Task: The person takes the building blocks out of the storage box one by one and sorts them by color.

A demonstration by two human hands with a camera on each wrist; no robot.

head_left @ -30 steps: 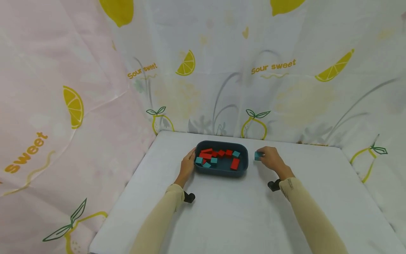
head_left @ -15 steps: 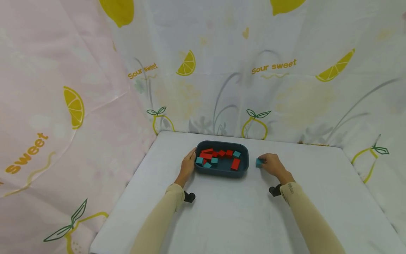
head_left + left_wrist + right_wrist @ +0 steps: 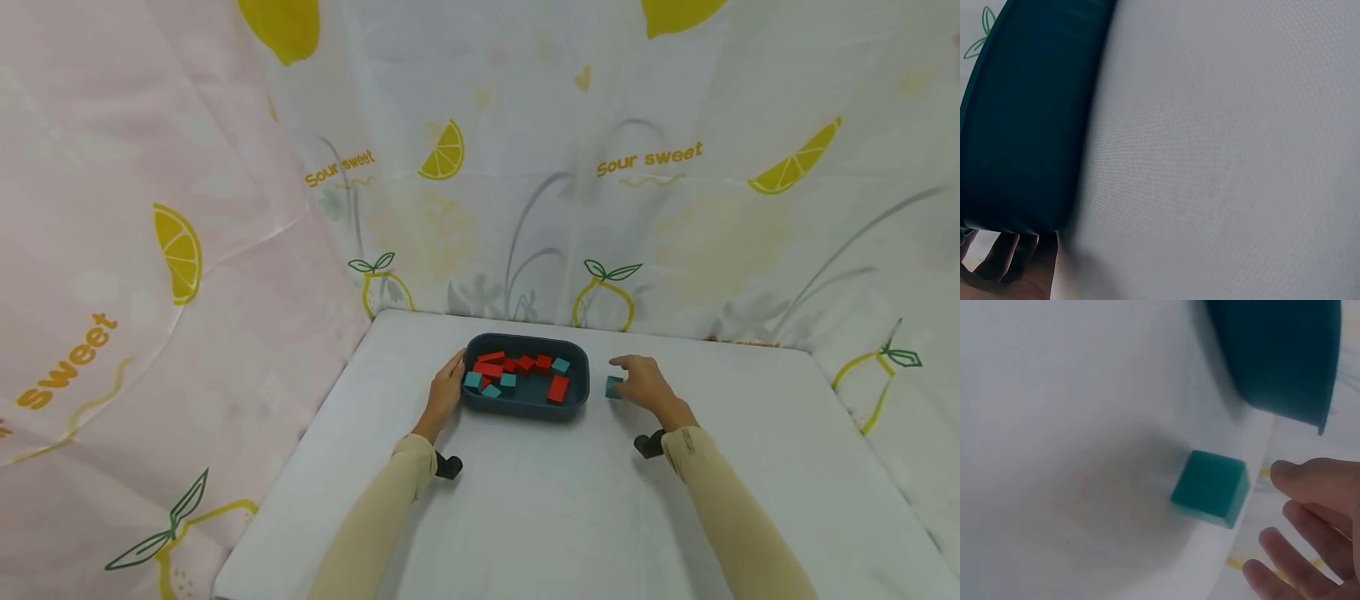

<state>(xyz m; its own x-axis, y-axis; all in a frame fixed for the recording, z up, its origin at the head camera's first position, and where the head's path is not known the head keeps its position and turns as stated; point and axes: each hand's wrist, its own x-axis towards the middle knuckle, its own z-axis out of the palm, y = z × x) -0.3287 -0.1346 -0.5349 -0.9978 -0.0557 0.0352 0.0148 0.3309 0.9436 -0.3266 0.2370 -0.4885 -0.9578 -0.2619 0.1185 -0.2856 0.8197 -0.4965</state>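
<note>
A dark teal plastic tub [image 3: 525, 410] stands on the white table, holding red and light teal blocks. At its left end my left hand [image 3: 445, 387] rests against the wall; in the left wrist view the fingertips of this hand [image 3: 1019, 269] meet the tub's end. A teal cube [image 3: 1211, 489] sits on the table just right of the tub. My right hand [image 3: 643, 385] is beside this cube, fingers spread and apart from it in the right wrist view, with nothing held.
Inside the tub, red blocks [image 3: 558, 388] and teal blocks [image 3: 507, 380] lie mixed, mostly towards the left and back. A lemon-printed curtain [image 3: 517, 208] hangs behind and beside the white table [image 3: 540, 508].
My right hand has lowered the teal cube to the table, let go of it, and spread its fingers. The left hand and the tub have stayed in place.
</note>
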